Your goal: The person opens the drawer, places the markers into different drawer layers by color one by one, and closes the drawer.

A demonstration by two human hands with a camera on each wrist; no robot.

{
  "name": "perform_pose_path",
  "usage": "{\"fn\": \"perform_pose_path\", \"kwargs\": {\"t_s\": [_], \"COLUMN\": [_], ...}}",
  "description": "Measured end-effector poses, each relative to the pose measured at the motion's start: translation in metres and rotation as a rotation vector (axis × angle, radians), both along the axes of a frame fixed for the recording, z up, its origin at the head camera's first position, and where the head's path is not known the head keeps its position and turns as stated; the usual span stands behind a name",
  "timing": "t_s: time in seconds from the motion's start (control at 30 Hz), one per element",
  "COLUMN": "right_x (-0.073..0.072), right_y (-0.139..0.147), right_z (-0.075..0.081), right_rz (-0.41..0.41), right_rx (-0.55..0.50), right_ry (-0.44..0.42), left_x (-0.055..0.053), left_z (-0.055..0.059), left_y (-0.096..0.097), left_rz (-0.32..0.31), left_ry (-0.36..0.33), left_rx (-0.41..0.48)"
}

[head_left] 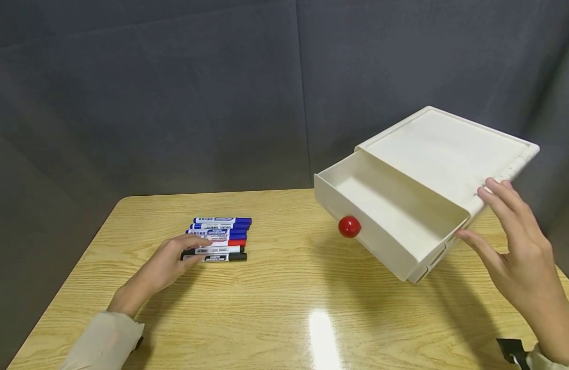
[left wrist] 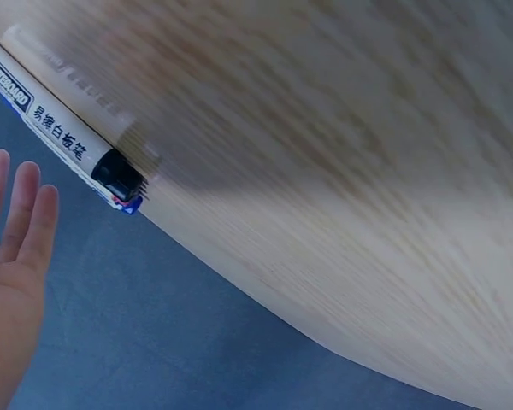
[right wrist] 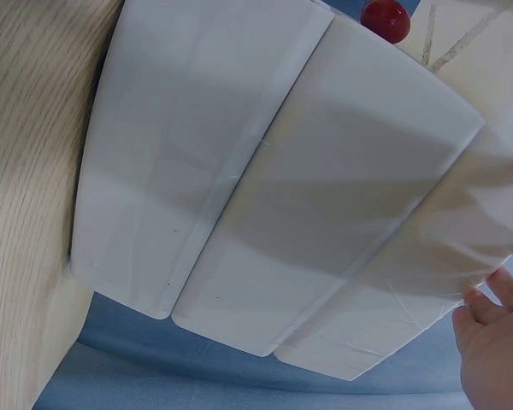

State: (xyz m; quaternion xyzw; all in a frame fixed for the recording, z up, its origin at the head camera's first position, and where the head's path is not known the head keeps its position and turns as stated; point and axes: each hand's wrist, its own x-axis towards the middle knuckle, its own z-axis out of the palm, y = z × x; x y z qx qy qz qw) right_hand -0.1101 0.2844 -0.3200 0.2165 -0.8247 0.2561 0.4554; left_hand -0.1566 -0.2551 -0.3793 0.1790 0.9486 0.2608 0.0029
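On the left of the table lies a row of whiteboard markers [head_left: 220,249] with blue, red and black caps. My left hand [head_left: 166,264] is over the row's left end, its index fingertip by the red-capped marker [head_left: 233,243] and its thumb by the nearest black-capped marker [head_left: 220,258]. In the left wrist view the other fingers extend loosely beside the markers. At the right, a white drawer box [head_left: 451,149] has its top drawer [head_left: 372,226] pulled out, with a red ball knob [head_left: 349,226] on the front. My right hand [head_left: 520,252] touches the box's right edge, fingers extended on top, thumb lower.
The wooden table [head_left: 275,298] has a bright light reflection near the front. Behind it hangs a dark grey cloth [head_left: 210,103]. Three white side panels of the box [right wrist: 282,188] show in the right wrist view. The table's edge [left wrist: 333,350] crosses the left wrist view.
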Motion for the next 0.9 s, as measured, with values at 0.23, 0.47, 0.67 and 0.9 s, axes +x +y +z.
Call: {"fn": "perform_pose_path", "kwargs": {"t_s": [0.23,0.47,0.67,0.9], "right_x": [0.0002,0.0007,0.0006,0.0008], "right_y": [-0.0007,-0.0015,-0.0011,-0.0014], "right_z": [0.0012,0.0012,0.0013,0.0014], "right_rz": [0.0,-0.003,-0.003,-0.002], "right_rx": [0.005,-0.001,0.008,0.0], "right_ry": [0.005,0.008,0.008,0.007], "left_x": [0.0005,0.0004,-0.0001,-0.0008], "left_z": [-0.0026,-0.0053,-0.0048,-0.0049], "left_y": [-0.0055,-0.0098,-0.0096,-0.0097], "left_rz": [0.007,-0.014,-0.019,-0.015], "left_ry": [-0.007,-0.028,-0.039,-0.075], "left_rx": [0.002,-0.031,-0.054,-0.088]}}
